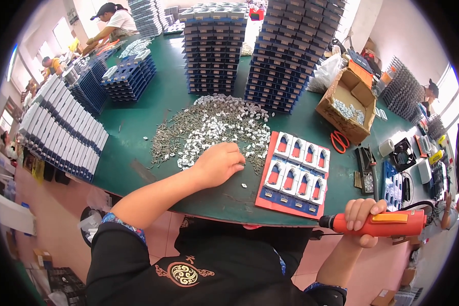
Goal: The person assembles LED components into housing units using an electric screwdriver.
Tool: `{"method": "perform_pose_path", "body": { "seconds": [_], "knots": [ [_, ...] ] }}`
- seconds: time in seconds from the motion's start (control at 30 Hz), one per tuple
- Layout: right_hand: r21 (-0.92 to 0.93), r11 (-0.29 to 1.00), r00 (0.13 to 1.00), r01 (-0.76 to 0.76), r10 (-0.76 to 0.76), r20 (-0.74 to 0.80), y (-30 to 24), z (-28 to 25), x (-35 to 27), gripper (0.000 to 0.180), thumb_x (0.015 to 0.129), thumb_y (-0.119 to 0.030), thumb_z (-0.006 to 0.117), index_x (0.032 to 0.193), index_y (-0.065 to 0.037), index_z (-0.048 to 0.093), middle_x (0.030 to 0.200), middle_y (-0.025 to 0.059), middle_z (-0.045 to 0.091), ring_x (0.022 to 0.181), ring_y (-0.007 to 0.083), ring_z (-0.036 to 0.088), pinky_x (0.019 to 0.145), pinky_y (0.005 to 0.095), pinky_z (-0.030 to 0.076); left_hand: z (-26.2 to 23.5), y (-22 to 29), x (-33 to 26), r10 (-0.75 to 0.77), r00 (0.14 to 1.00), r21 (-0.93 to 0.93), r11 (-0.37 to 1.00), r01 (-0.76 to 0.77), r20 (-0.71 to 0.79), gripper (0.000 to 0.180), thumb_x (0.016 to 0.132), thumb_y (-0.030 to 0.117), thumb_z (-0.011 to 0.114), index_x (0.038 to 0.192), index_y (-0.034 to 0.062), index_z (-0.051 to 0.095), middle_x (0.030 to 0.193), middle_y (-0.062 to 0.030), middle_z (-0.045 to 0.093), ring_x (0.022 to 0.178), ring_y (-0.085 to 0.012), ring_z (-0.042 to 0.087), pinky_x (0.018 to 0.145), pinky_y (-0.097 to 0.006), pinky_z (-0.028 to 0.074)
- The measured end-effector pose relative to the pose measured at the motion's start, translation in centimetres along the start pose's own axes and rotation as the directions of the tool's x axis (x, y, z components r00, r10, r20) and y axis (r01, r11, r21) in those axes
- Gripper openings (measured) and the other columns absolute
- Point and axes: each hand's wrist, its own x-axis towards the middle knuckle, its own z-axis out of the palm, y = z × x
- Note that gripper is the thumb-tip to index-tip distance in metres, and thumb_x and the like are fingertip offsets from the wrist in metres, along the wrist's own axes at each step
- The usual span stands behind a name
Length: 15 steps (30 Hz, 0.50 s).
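My left hand (218, 166) rests at the near edge of a heap of small white plastic pieces (209, 135), its fingers curled down. What its fingertips hold, if anything, is hidden. Loose metal screws (164, 140) lie mixed in along the heap's left side. My right hand (361, 219) is wrapped round a red electric screwdriver (413, 223), its black tip pointing left, beyond the table's front edge. Between both hands, a blue tray (289, 200) lies on a red sheet (266, 202). White oval-windowed housings (289, 182) sit in two rows on the tray, red showing through their windows.
Tall stacks of blue trays (285, 56) stand at the back of the green table (158, 97); another stack (61, 127) leans at left. At right are red-handled scissors (340, 142), a cardboard box (348, 102) and a small black fan (404, 154). A co-worker (118, 23) sits far left.
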Motion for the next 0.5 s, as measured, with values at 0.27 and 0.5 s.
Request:
{"method": "perform_pose_path", "body": {
  "seconds": [0.27, 0.5],
  "knots": [
    [-0.007, 1.000, 1.000, -0.014, 0.014, -0.004, -0.4, -0.2, -0.4, 0.058, 0.070, -0.014, 0.084, 0.116, -0.006, 0.051, 0.078, 0.0047, 0.062, 0.065, 0.0168, 0.060, 0.060, 0.0276, 0.044, 0.8, -1.0, 1.3, 0.033, 0.997, 0.081, 0.996, -0.038, 0.070, 0.009, 0.080, 0.017, 0.070, 0.083, 0.0081, 0.070, 0.083, -0.0069, 0.059, 0.083, -0.0288, 0.058, 0.073, -0.041, 0.048],
    [-0.002, 1.000, 1.000, -0.029, 0.029, 0.004, -0.3, -0.3, -0.4, 0.059, 0.070, -0.014, 0.083, 0.118, -0.006, 0.050, 0.079, 0.0051, 0.061, 0.066, 0.0171, 0.059, 0.060, 0.0279, 0.044, 0.9, -1.8, 2.5, 0.065, 0.983, 0.150, 0.985, -0.091, 0.173, 0.015, 0.081, 0.024, 0.070, 0.079, 0.0091, 0.068, 0.084, -0.0053, 0.059, 0.087, -0.0283, 0.059, 0.077, -0.041, 0.047]
  ]
}}
